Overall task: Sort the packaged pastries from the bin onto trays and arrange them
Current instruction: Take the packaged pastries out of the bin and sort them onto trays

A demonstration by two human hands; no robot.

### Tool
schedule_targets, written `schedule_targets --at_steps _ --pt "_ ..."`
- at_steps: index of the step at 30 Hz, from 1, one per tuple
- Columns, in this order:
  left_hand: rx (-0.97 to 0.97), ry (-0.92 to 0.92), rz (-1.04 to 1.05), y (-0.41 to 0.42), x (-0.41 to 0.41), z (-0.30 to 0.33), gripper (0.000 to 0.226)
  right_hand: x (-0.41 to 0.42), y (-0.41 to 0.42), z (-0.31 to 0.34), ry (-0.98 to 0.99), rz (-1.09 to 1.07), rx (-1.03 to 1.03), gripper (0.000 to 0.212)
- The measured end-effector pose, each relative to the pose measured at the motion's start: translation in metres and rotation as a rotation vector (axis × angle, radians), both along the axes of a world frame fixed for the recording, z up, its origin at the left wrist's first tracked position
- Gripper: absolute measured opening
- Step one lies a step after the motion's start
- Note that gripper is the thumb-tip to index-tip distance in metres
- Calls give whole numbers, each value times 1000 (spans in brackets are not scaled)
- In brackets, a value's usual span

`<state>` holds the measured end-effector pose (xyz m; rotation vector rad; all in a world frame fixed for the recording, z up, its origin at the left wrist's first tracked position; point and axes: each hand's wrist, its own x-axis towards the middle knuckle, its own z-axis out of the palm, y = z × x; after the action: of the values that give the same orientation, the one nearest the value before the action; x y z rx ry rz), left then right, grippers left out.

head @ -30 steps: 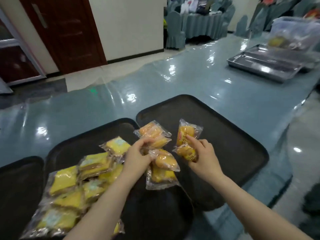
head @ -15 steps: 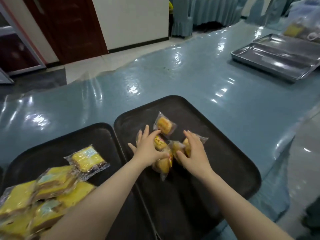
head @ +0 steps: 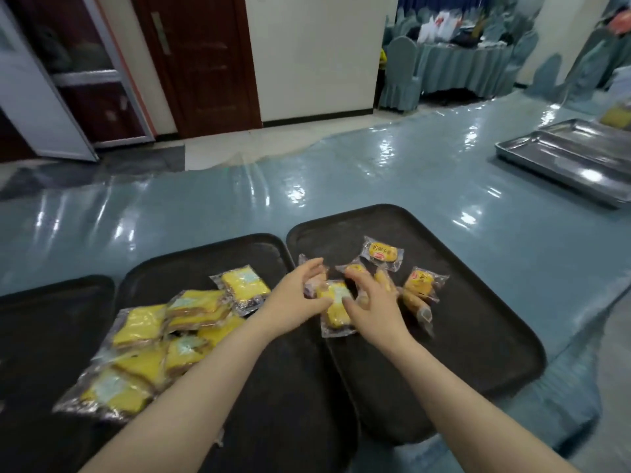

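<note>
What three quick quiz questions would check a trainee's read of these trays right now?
1. True or false: the steel trays hold the square yellow pastries.
2. Which black tray are both hands over: A) middle tray B) right tray?
3. What do the left hand and right hand touch together?

Key: 1 false; 2 B; 3 a wrapped pastry between their fingertips.
</note>
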<state>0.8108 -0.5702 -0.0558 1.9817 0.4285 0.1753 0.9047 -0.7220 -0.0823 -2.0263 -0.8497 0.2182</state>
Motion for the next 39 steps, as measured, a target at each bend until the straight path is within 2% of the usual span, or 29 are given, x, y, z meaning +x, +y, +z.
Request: schedule_targets --at_steps 8,13,21,24,27,34,39 --pt "-75 -190 193 49 -225 41 60 -185 77 27 75 179 116 43" --pt "-88 -224 317 81 -362 49 55 -300 119 32 114 322 142 37" --pt "-107 -268 518 101 -474 54 45 -362 147 18 92 386 -19 30" --pt "-133 -256 552 91 -478 48 43 -369 149 6 133 391 3 31" --pt "-136 -231 526 81 -460 45 41 -349 134 -5 146 265 6 27" --pt "-186 -194 404 55 -358 31 36 -231 63 -46 106 -47 -92 24" --pt "-245 -104 404 43 -279 -1 33 -139 30 -73 40 -153 -237 28"
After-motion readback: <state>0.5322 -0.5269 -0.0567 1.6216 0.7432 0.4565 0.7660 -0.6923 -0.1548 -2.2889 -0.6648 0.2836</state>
